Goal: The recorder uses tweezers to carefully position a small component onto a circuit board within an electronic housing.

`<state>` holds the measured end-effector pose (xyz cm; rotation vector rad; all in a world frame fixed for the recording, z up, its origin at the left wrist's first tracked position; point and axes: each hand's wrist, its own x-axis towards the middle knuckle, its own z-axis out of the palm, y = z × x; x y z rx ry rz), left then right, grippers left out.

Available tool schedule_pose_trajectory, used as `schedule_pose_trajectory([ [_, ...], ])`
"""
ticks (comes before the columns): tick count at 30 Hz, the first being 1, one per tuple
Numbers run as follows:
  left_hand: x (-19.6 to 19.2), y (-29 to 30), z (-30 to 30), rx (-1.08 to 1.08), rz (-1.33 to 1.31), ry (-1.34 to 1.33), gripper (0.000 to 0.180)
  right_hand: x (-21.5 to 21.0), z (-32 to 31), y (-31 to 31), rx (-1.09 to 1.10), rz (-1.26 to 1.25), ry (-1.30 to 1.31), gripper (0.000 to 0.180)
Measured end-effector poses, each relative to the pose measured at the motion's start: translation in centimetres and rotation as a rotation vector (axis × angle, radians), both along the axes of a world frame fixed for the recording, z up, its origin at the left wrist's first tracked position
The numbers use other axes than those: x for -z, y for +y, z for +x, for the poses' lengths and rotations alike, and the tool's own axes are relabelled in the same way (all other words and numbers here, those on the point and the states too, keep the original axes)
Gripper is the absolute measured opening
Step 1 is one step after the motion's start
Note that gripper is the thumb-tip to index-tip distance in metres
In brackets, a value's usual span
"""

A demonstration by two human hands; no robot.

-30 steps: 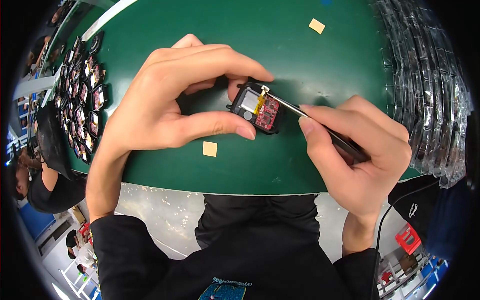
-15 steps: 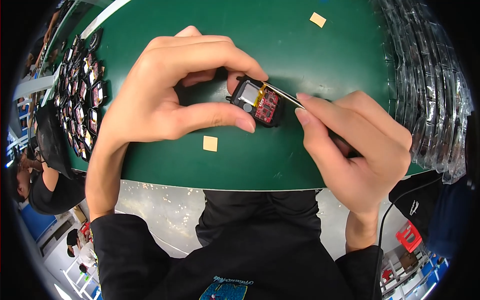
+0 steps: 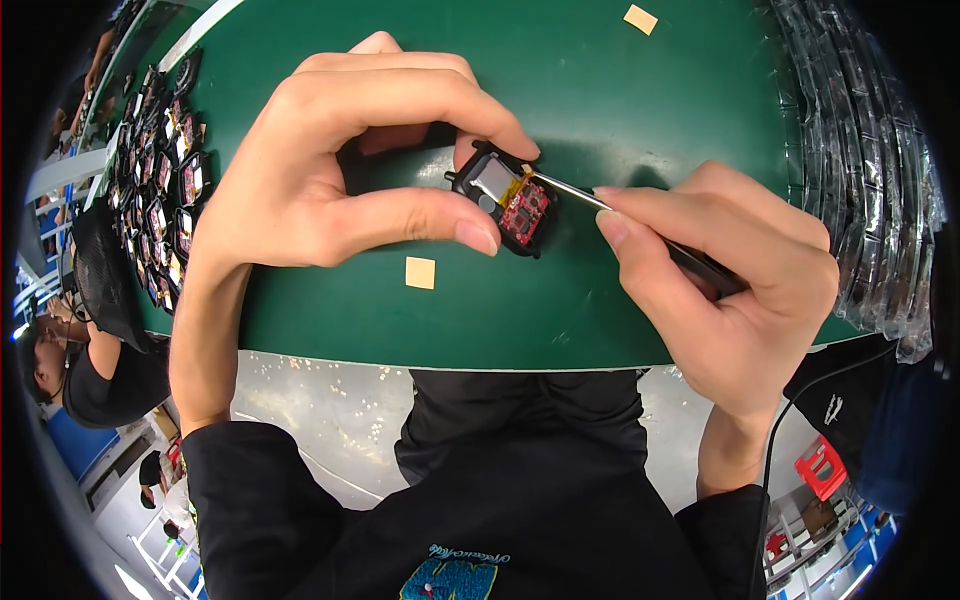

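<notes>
My left hand (image 3: 370,160) grips a small black electronic housing (image 3: 530,243) between thumb and fingers, above the green table. Inside the housing sit a silver battery (image 3: 492,180), a strip of yellow tape and a red circuit board (image 3: 524,212). From the right, my right hand (image 3: 730,270) holds a pair of tweezers (image 3: 567,188) with a dark rear part, closed between thumb and forefinger. The tweezers' tip meets the housing's upper right edge, close to the yellow tape. Whether the tip pinches anything is too small to tell.
Two pale yellow paper squares (image 3: 420,273) (image 3: 641,19) lie on the green table (image 3: 330,320). Many similar open housings (image 3: 160,180) crowd its left side. Stacked clear plastic trays (image 3: 850,170) line the right. A person (image 3: 110,370) sits at the far left.
The housing in my left hand has shifted slightly left and tilted a little. My right hand has turned, so the tweezers' dark rear part shows more, their tip still by the tape.
</notes>
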<state>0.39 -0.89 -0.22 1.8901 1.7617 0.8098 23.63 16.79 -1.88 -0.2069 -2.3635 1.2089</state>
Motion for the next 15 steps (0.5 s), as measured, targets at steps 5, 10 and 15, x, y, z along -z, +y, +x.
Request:
schedule_pose_trajectory([
  [5,-0.08,-0.08,0.16,-0.022,-0.041,-0.001,0.072,0.13,0.05,-0.27,0.015,-0.031,0.0,0.021],
  [10,-0.1,0.07,-0.37,0.041,0.006,0.004,0.064,0.12,-0.04,-0.01,-0.015,0.003,0.009,0.022],
  [15,-0.1,0.06,-0.23,0.034,-0.008,-0.009,0.062,0.29,-0.14,0.17,-0.035,0.002,0.008,0.022],
])
